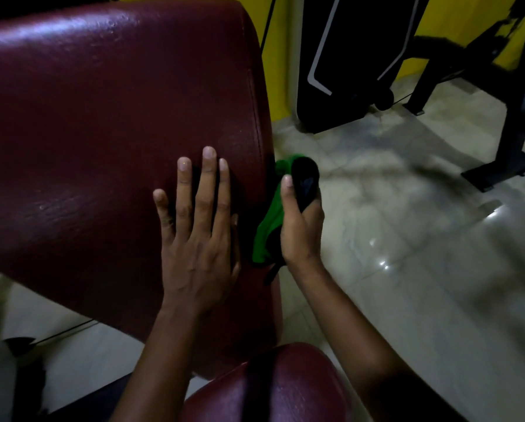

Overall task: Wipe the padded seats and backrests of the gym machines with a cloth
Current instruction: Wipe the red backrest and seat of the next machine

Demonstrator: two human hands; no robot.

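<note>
A large dark red padded backrest (102, 132) fills the left and centre of the head view. My left hand (197, 236) lies flat on its lower right part, fingers spread. Just off the pad's right edge, my right hand (300, 229) is closed around a green and black cloth (270, 226), which hangs against the pad's side. A second dark red pad, the seat (279, 388), shows at the bottom centre between my forearms.
Pale glossy tiled floor (407, 239) spreads to the right. A black machine panel with a white stripe (346, 56) stands against the yellow wall (281, 56). A black metal machine frame (511, 117) stands at the far right. A dark cable runs along the floor at lower left.
</note>
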